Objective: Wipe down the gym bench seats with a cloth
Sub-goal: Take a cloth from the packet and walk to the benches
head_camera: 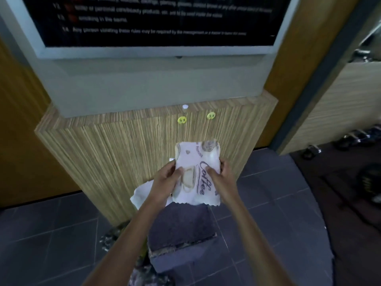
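A white cloth (198, 162) printed with coffee cups and the word "Coffee" is held up in front of me, folded into a rough rectangle, with a loose flap hanging at the lower left. My left hand (167, 180) grips its left side, thumb on the front. My right hand (219, 174) grips the right edge, thumb pressed on the print. No gym bench seat is in view.
A wooden striped panel (115, 145) with two yellow smiley stickers (182, 120) stands right ahead, under a framed black rules board (156, 23). Grey floor tiles (51, 234) lie below. Dumbbells (354, 139) sit on the dark mat at right.
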A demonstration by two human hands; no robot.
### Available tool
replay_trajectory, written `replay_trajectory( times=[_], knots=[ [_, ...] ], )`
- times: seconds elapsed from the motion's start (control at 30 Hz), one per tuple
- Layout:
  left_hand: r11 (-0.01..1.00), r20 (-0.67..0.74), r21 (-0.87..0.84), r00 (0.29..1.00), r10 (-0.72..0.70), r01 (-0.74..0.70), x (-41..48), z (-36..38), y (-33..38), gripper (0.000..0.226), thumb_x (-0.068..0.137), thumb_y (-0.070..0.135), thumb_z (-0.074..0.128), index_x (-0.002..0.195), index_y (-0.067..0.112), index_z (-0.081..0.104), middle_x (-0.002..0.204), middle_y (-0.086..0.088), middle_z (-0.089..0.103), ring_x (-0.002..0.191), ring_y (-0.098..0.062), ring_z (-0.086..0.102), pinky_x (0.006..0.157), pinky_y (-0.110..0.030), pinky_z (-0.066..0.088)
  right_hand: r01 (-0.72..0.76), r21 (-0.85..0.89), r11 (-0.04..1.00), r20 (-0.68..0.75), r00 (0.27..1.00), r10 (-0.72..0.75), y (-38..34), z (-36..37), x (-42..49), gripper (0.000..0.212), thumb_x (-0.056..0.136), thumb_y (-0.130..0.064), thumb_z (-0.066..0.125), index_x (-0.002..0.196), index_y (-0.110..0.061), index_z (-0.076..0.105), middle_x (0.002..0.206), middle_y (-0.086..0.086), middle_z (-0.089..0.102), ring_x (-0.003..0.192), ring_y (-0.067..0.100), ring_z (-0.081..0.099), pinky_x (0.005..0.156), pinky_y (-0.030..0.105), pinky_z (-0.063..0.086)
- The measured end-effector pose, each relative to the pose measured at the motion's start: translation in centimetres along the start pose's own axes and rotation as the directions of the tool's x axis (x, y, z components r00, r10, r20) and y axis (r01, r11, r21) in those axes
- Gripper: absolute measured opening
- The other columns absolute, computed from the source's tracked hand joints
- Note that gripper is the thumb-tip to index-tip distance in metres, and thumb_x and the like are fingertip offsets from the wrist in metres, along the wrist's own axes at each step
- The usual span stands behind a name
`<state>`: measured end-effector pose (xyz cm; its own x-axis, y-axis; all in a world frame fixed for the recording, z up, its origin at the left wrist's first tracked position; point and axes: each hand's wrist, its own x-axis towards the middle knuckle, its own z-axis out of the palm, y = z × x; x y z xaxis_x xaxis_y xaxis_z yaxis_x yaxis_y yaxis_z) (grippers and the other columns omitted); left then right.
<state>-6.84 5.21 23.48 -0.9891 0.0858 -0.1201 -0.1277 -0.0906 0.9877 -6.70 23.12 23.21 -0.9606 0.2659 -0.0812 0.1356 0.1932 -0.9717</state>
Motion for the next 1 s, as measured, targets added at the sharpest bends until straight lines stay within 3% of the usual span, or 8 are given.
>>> replay_trajectory(
  times=[0.13,0.23,0.33,0.4,0.5,0.7,0.83,1.0],
  knots=[
    [0.998,0.066,0.029,0.996,0.055,-0.058,-0.4,3.9,0.9,0.030,0.090,0.015,0.065,0.116,0.030,0.064,0.103,0.003,0.073,0.095,-0.011,0.069,0.083,-0.031,0.056,0.069,-0.089,0.994,-0.127,0.989,-0.080,-0.8,-3.8,-1.8,0.033,0.089,-0.025,0.066,0.115,-0.024,0.046,0.103,-0.005,0.061,0.090,0.007,0.060,0.075,0.025,0.050],
    [0.990,0.068,0.093,0.992,0.103,-0.109,-2.2,7.6,0.5,0.045,0.088,0.013,0.067,0.128,0.028,0.052,0.103,0.015,0.068,0.090,0.011,0.064,0.080,-0.014,0.052,0.101,-0.177,0.979,-0.172,0.976,-0.132,0.1,-6.4,-3.6,0.029,0.093,-0.020,0.061,0.118,-0.019,0.046,0.102,-0.005,0.060,0.089,0.007,0.058,0.073,0.023,0.045],
    [0.987,0.137,0.126,0.987,0.086,-0.104,-3.9,11.6,-0.8,0.040,0.092,0.011,0.061,0.129,0.023,0.055,0.100,0.015,0.067,0.085,0.011,0.063,0.077,-0.008,0.047,0.131,-0.244,0.961,-0.141,0.976,-0.169,1.8,-9.4,-6.1,0.013,0.098,-0.019,0.051,0.109,-0.022,0.045,0.092,-0.010,0.057,0.081,-0.001,0.056,0.067,0.016,0.040],
    [0.995,0.187,0.100,0.981,-0.040,0.021,-4.9,14.5,-1.2,0.033,0.097,0.014,0.051,0.127,0.023,0.060,0.087,0.008,0.065,0.076,-0.001,0.062,0.074,-0.011,0.045,0.119,-0.210,0.970,-0.146,0.978,-0.152,3.0,-12.0,-7.6,0.005,0.099,-0.021,0.048,0.104,-0.023,0.048,0.089,-0.009,0.056,0.078,0.000,0.055,0.069,0.018,0.041],
    [0.960,0.405,-0.059,0.886,-0.226,0.272,-6.9,19.7,-1.7,0.032,0.098,0.033,0.044,0.108,0.024,0.072,0.101,-0.003,0.073,0.093,-0.016,0.066,0.086,-0.031,0.049,0.067,-0.141,0.988,-0.196,0.976,-0.094,4.6,-16.7,-9.7,0.016,0.095,-0.032,0.058,0.107,-0.027,0.049,0.095,-0.011,0.058,0.084,0.001,0.058,0.074,0.026,0.046],
    [0.910,0.570,-0.101,0.773,-0.278,0.402,-10.8,31.2,-3.7,0.055,0.099,0.037,0.019,0.125,0.014,0.061,0.117,-0.007,0.069,0.092,-0.022,0.058,0.086,-0.039,0.048,-0.047,-0.146,0.988,-0.322,0.947,-0.002,8.0,-28.9,-13.8,0.037,0.083,-0.032,0.073,0.108,-0.027,0.047,0.096,-0.008,0.060,0.086,0.005,0.059,0.070,0.024,0.047],
    [0.974,0.633,0.147,0.740,-0.226,0.171,-13.3,40.1,-4.6,0.048,0.102,0.031,0.020,0.119,0.015,0.062,0.111,-0.009,0.070,0.095,-0.024,0.067,0.089,-0.040,0.051,-0.085,-0.194,0.977,-0.464,0.886,-0.015,10.8,-38.1,-16.7,0.023,0.080,-0.022,0.063,0.100,-0.025,0.051,0.086,-0.009,0.059,0.079,0.012,0.059,0.065,0.028,0.046],
    [0.899,0.671,0.377,0.734,-0.099,-0.223,-15.2,50.5,-7.4,0.025,0.100,0.012,0.041,0.112,0.009,0.062,0.094,-0.005,0.068,0.081,-0.013,0.064,0.067,-0.012,0.048,-0.228,-0.232,0.946,-0.632,0.774,0.031,14.6,-49.6,-20.7,0.025,0.077,-0.024,0.064,0.096,-0.026,0.048,0.086,-0.006,0.061,0.077,0.020,0.061,0.069,0.041,0.052]
  ],
)
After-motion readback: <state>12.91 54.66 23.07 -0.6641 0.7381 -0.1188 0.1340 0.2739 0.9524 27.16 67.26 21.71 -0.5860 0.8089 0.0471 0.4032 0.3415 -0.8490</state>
